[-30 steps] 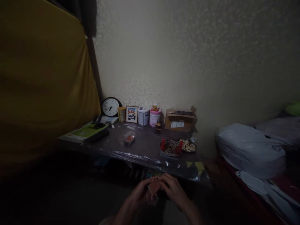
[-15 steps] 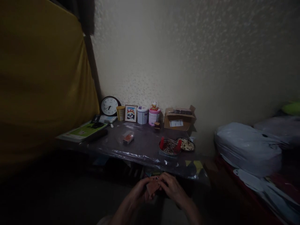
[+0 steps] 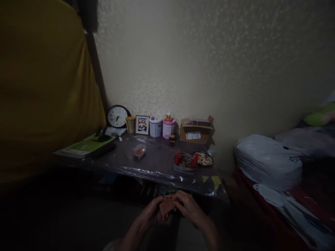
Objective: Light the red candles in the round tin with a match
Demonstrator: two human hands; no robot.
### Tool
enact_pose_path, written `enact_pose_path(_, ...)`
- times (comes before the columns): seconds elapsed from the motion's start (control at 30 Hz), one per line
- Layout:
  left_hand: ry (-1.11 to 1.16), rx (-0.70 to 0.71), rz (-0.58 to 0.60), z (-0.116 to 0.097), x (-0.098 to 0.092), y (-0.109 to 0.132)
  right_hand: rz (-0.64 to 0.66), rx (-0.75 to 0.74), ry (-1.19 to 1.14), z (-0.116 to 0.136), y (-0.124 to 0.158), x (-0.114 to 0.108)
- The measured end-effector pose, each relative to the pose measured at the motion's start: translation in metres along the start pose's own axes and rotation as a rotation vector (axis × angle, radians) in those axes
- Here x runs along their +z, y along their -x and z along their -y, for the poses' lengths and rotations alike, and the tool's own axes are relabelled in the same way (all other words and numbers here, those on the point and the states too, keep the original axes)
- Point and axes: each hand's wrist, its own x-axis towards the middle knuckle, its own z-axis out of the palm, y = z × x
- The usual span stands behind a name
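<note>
In the dim foreground, my left hand [image 3: 151, 213] and my right hand [image 3: 188, 208] are closed together around a small brownish flat piece [image 3: 165, 206], held just in front of the low table's front edge [image 3: 157, 174]. The fingers of both hands pinch its edges. What the piece is cannot be made out in the dark.
The plastic-covered table carries a clock [image 3: 117, 116], a framed panda picture [image 3: 142, 124], two tins [image 3: 156, 127], a cardboard box [image 3: 196, 130], two round patterned dishes [image 3: 185, 161], a small packet [image 3: 139, 152] and books [image 3: 83, 148]. A yellow cloth [image 3: 44, 90] hangs left; bundled bags [image 3: 269, 162] lie right.
The view has drifted right and slightly up, so everything sits further left in the picture. Both hands stay closed on the small piece, moved slightly left.
</note>
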Motion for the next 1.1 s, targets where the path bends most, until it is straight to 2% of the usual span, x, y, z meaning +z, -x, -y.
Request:
enact_pose_path(0.3, -0.022, 0.018, -0.019, -0.001, 0.006, 0.002, 0.007, -0.005, 0.009, 0.003, 0.001, -0.002)
enact_pose_path(0.63, -0.029, 0.009, -0.001, 0.001, 0.001, 0.0, 0.026, 0.001, 0.043, -0.004, 0.001, 0.001)
enact_pose_path(1.1, -0.105, -0.004, -0.007, -0.004, 0.011, 0.006, 0.026, -0.02, 0.046, -0.001, 0.004, -0.001)
